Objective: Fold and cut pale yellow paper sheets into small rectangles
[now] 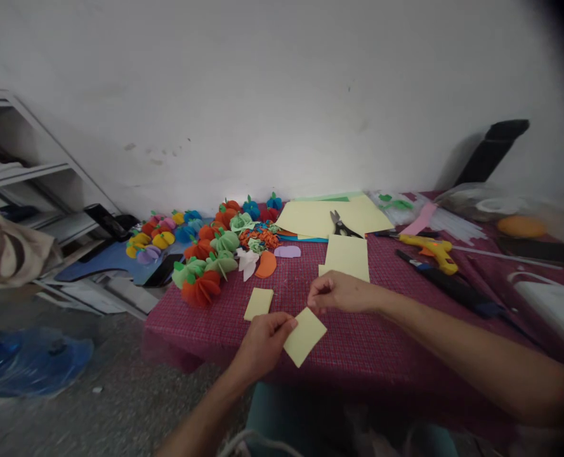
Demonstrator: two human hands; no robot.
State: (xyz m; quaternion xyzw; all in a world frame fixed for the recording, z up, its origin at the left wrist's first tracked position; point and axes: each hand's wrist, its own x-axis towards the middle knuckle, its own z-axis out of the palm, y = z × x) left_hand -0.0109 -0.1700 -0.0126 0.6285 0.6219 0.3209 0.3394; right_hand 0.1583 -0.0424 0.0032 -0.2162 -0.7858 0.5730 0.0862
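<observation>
My left hand (265, 343) is closed on a pale yellow paper square (305, 337), pinching its left corner between thumb and finger. The square is held tilted above the front part of the table. My right hand (336, 293) is closed too, its curled fingertips meeting the top corner of the same square. Just beyond my left hand lies a small stack of yellow paper squares (259, 303). Larger yellow paper pieces (347, 255) lie behind my right hand, which partly covers them. Scissors (342, 225) rest on big yellow sheets (305, 218) at the back.
Finished-looking paper pumpkins (200, 289) in several colours crowd the table's left side. Orange (265, 264) and purple cutouts (287, 251) lie near the middle. A yellow glue gun (429, 251) and a black-handled tool (448, 282) are at right. The wall (282, 95) stands behind.
</observation>
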